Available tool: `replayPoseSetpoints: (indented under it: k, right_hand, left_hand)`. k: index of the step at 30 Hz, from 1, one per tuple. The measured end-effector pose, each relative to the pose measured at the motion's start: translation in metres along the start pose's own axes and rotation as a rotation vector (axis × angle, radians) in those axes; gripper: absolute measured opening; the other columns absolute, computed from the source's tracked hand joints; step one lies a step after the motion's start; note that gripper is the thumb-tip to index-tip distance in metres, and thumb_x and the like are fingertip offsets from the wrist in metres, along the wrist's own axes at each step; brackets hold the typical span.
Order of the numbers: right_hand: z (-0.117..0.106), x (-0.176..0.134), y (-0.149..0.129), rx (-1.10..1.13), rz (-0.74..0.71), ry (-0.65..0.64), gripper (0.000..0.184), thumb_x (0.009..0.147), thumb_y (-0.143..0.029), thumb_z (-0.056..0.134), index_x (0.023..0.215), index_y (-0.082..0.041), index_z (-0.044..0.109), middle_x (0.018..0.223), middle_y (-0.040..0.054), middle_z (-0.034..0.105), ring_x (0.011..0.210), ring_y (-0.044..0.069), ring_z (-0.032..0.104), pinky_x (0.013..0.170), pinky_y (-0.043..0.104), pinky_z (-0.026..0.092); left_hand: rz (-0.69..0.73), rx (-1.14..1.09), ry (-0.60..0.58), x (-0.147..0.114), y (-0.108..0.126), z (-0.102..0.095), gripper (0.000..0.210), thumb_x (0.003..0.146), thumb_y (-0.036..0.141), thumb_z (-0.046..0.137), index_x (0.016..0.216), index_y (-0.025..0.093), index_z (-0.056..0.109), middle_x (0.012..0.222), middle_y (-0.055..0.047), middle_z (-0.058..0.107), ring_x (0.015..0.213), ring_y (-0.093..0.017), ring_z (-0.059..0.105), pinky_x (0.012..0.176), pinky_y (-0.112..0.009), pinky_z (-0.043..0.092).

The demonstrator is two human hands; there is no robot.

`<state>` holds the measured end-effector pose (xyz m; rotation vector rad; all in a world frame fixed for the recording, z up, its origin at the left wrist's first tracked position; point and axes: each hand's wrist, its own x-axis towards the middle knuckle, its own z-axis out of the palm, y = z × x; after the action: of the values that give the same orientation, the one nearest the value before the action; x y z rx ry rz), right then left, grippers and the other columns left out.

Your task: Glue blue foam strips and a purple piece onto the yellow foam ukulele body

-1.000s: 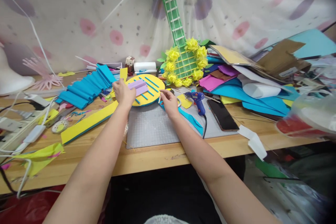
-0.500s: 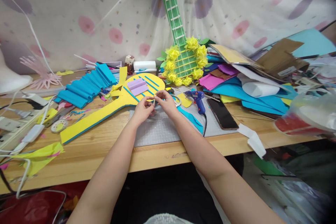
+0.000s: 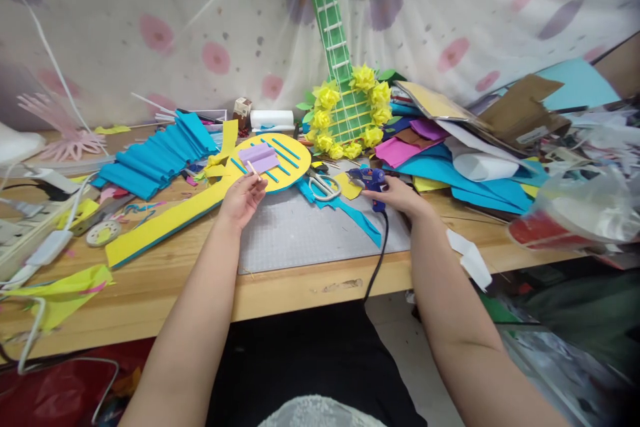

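My left hand (image 3: pixel 243 199) pinches a short, thin, pale stick (image 3: pixel 253 170) upright between thumb and fingertips. Just beyond it lies a yellow paper guitar shape (image 3: pixel 200 210) with blue strips across its round body and a folded purple paper (image 3: pixel 263 157) on top. My right hand (image 3: pixel 399 196) is closed around the handle of a blue glue gun (image 3: pixel 369 177), whose nozzle points left. Scissors with white handles (image 3: pixel 325 188) and a blue paper strip (image 3: pixel 361 221) lie between my hands on the grey cutting mat (image 3: pixel 295 237).
Behind stands a green paper guitar (image 3: pixel 345 107) with yellow flowers. Pleated blue paper (image 3: pixel 155 157) lies left, near a power strip (image 3: pixel 27 233). Stacked coloured paper (image 3: pixel 440 167) and a plastic-covered red cup (image 3: pixel 545 227) are at right. The glue gun's black cord (image 3: pixel 379 267) hangs over the table edge.
My hands, earlier together over the mat, have parted. The right one has moved right and taken hold of the glue gun; the left has shifted left with the pale stick. The scissors now show fully.
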<state>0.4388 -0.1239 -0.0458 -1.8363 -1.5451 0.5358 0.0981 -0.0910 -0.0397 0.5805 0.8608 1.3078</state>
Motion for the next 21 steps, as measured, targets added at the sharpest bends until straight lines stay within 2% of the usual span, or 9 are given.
replayPoseSetpoints:
  k: [2, 5, 9, 11, 13, 15, 19, 21]
  right_hand:
    - [0.015, -0.001, 0.006, -0.084, 0.097, -0.036, 0.044, 0.056, -0.047, 0.072, 0.083, -0.013, 0.066, 0.082, 0.0116, 0.066, 0.076, 0.024, 0.06, 0.07, 0.037, 0.046]
    - [0.034, 0.004, 0.008, -0.058, 0.185, 0.105, 0.043, 0.061, -0.049, 0.066, 0.082, -0.011, 0.065, 0.08, 0.0133, 0.066, 0.077, 0.025, 0.061, 0.069, 0.037, 0.046]
    - [0.04, 0.011, 0.01, 0.324, 0.235, 0.329, 0.043, 0.063, -0.05, 0.062, 0.084, -0.012, 0.061, 0.08, 0.0115, 0.066, 0.072, 0.02, 0.061, 0.063, 0.032, 0.047]
    - [0.036, 0.011, 0.008, 0.554, 0.213, 0.336, 0.042, 0.061, -0.05, 0.064, 0.084, -0.015, 0.059, 0.083, 0.0093, 0.065, 0.067, 0.015, 0.059, 0.057, 0.027, 0.047]
    - [0.03, 0.008, -0.002, 0.695, 0.145, 0.232, 0.042, 0.059, -0.051, 0.066, 0.082, -0.017, 0.058, 0.084, 0.0069, 0.064, 0.062, 0.011, 0.056, 0.051, 0.023, 0.044]
    - [0.026, 0.004, -0.018, 0.736, 0.071, 0.062, 0.04, 0.059, -0.052, 0.067, 0.078, -0.018, 0.058, 0.083, 0.0051, 0.063, 0.055, 0.008, 0.051, 0.045, 0.021, 0.039]
    - [0.032, -0.001, -0.063, 0.697, -0.097, -0.3, 0.035, 0.067, -0.05, 0.065, 0.073, -0.016, 0.061, 0.066, 0.0017, 0.058, 0.047, 0.006, 0.042, 0.041, 0.02, 0.032]
    - [0.043, -0.001, -0.082, 0.64, -0.177, -0.409, 0.036, 0.069, -0.051, 0.063, 0.068, -0.015, 0.061, 0.052, -0.0014, 0.049, 0.044, 0.006, 0.038, 0.039, 0.021, 0.029]
  left_hand:
    - [-0.034, -0.019, -0.006, 0.0, -0.002, -0.001, 0.006, 0.078, 0.008, 0.053, 0.076, 0.012, 0.057, 0.064, 0.001, 0.061, 0.06, -0.006, 0.062, 0.049, -0.011, 0.048]
    - [-0.058, -0.017, -0.022, 0.002, -0.005, -0.003, 0.005, 0.079, 0.009, 0.053, 0.077, 0.012, 0.056, 0.066, 0.0, 0.062, 0.061, -0.006, 0.063, 0.052, -0.011, 0.049]
    - [-0.051, -0.019, -0.065, 0.003, -0.005, -0.006, 0.006, 0.08, 0.011, 0.053, 0.076, 0.012, 0.057, 0.066, 0.001, 0.061, 0.06, -0.005, 0.062, 0.051, -0.01, 0.049]
    - [-0.056, 0.008, -0.09, 0.002, -0.004, -0.006, 0.004, 0.079, 0.012, 0.056, 0.079, 0.012, 0.059, 0.066, 0.001, 0.061, 0.057, -0.004, 0.061, 0.048, -0.011, 0.048]
    - [-0.079, 0.067, -0.113, 0.0, -0.004, -0.005, 0.009, 0.076, 0.013, 0.06, 0.085, 0.013, 0.062, 0.069, 0.001, 0.062, 0.054, -0.004, 0.059, 0.045, -0.012, 0.048]
    - [-0.107, 0.123, -0.131, -0.002, -0.005, -0.005, 0.014, 0.074, 0.014, 0.063, 0.088, 0.014, 0.063, 0.072, 0.0, 0.063, 0.052, -0.004, 0.058, 0.042, -0.012, 0.046]
    - [-0.142, 0.16, -0.143, -0.002, -0.007, -0.006, 0.009, 0.074, 0.018, 0.064, 0.081, 0.013, 0.065, 0.071, -0.001, 0.062, 0.049, -0.003, 0.057, 0.037, -0.01, 0.042]
    - [-0.149, 0.156, -0.134, -0.001, -0.007, -0.007, 0.008, 0.075, 0.02, 0.062, 0.078, 0.012, 0.065, 0.068, 0.0, 0.061, 0.047, -0.003, 0.055, 0.036, -0.01, 0.041]
